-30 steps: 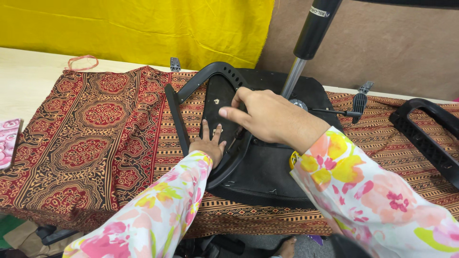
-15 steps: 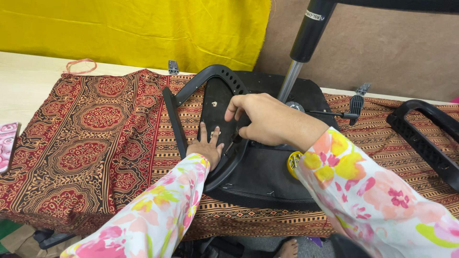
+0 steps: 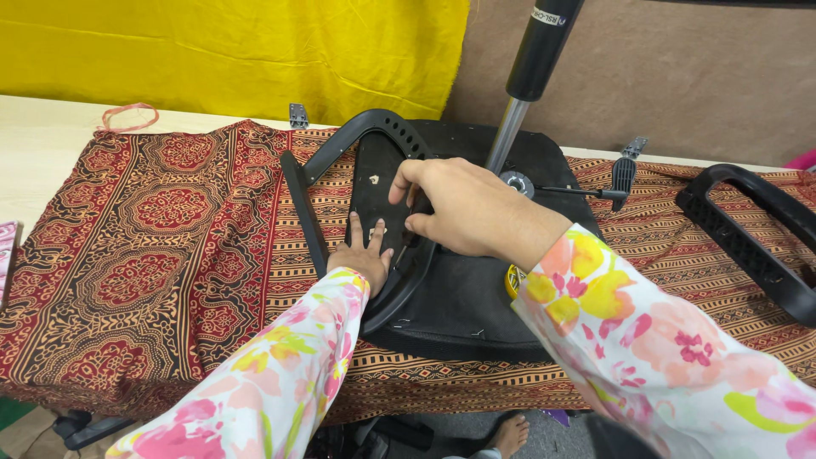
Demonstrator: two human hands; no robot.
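Observation:
An upturned black chair seat [image 3: 459, 310] lies on a red patterned cloth [image 3: 170, 246]. A black loop-shaped armrest [image 3: 340, 151] rests on the seat's left side. My left hand [image 3: 361, 255] lies flat on the armrest's flat plate, fingers spread, holding nothing. My right hand [image 3: 463, 208] reaches across from the right, its fingers and thumb curled onto the armrest's inner edge just above my left hand. Whatever sits under the right fingertips is hidden. The chair's gas cylinder [image 3: 537, 59] rises from the seat's middle, right behind my right hand.
A second black armrest [image 3: 748, 234] lies at the right on the cloth. A black-handled lever [image 3: 622, 174] sticks out from the seat. A small metal bracket [image 3: 297, 115] and a pink band [image 3: 127, 115] lie at the back. Yellow fabric [image 3: 255, 51] hangs behind. A bare foot [image 3: 510, 433] shows below the table.
My right hand has slid slightly down and left along the armrest, fingers curling tighter. My left hand has stayed flat on the plate.

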